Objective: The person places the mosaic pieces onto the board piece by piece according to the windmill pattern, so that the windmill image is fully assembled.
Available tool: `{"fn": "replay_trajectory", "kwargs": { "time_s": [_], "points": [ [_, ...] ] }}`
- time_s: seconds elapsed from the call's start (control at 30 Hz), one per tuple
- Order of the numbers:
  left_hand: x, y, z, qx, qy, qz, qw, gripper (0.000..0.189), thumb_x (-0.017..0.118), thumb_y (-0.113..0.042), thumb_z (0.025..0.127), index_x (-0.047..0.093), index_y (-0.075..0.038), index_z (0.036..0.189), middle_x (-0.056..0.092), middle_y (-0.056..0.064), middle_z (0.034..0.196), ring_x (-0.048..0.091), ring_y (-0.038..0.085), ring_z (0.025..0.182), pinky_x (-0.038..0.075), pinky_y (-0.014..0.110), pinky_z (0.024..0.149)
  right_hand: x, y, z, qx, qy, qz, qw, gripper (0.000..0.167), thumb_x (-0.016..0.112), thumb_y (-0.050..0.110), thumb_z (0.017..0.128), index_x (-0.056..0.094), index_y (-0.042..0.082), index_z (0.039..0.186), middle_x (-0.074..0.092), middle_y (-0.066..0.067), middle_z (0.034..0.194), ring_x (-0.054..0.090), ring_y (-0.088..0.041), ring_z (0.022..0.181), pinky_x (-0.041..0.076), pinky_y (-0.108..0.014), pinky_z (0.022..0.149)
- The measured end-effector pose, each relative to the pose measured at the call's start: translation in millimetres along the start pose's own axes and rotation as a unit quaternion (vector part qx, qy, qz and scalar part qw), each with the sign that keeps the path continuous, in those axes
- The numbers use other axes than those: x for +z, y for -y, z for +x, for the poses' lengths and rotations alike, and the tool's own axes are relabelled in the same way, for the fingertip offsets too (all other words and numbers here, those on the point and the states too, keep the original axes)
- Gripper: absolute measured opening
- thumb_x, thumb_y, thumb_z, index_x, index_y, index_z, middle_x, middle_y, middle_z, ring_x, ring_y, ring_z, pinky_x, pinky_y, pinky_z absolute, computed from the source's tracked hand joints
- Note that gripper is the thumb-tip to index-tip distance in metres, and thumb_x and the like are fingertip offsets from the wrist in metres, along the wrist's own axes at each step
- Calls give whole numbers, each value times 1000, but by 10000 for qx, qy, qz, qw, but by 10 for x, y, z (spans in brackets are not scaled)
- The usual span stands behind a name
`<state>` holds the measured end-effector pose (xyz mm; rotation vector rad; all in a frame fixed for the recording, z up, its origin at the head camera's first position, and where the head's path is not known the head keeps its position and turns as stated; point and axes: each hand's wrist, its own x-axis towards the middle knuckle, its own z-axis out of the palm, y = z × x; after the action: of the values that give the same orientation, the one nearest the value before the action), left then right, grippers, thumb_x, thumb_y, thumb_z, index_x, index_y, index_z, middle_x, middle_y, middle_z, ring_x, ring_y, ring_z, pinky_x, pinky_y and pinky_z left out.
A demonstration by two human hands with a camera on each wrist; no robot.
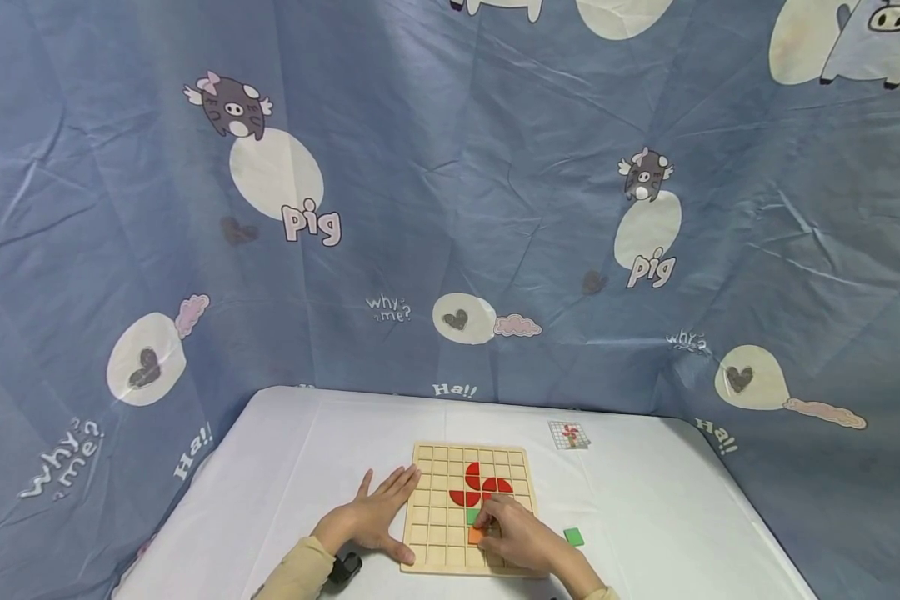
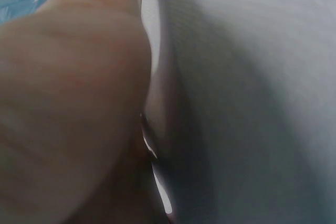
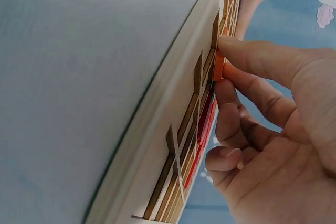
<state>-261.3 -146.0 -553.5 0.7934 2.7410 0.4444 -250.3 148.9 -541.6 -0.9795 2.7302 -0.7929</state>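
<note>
A light wooden grid board lies on the white table. My left hand is spread flat at its left side, fingertips at the upper left edge and thumb at the lower left corner. My right hand is over the lower right part of the board. Its thumb and index finger pinch an orange square tile at the grid, just below a green square tile. Several red rounded pieces sit in cells above, partly hidden by the right hand. The left wrist view shows mostly skin and white tablecloth.
A loose green square tile lies to the right of the board. Further back on the right is a small card with a printed grid and coloured picture. A blue cloth with pig prints hangs behind and around the table.
</note>
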Motion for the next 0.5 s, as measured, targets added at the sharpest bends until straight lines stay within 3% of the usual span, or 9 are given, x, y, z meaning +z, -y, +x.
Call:
{"fn": "replay_trajectory", "kwargs": {
  "time_s": [0.5],
  "points": [
    [-6,-1,-7,2,32,2,10000,128,71,-72,64,9,-7,155,7,12,163,8,33,150,-2,70,113,13,4,33,270,95,471,9985,13,77,19,83,68,19,93,59,13,88,49,3,78,47,-15,68]
  ]
}}
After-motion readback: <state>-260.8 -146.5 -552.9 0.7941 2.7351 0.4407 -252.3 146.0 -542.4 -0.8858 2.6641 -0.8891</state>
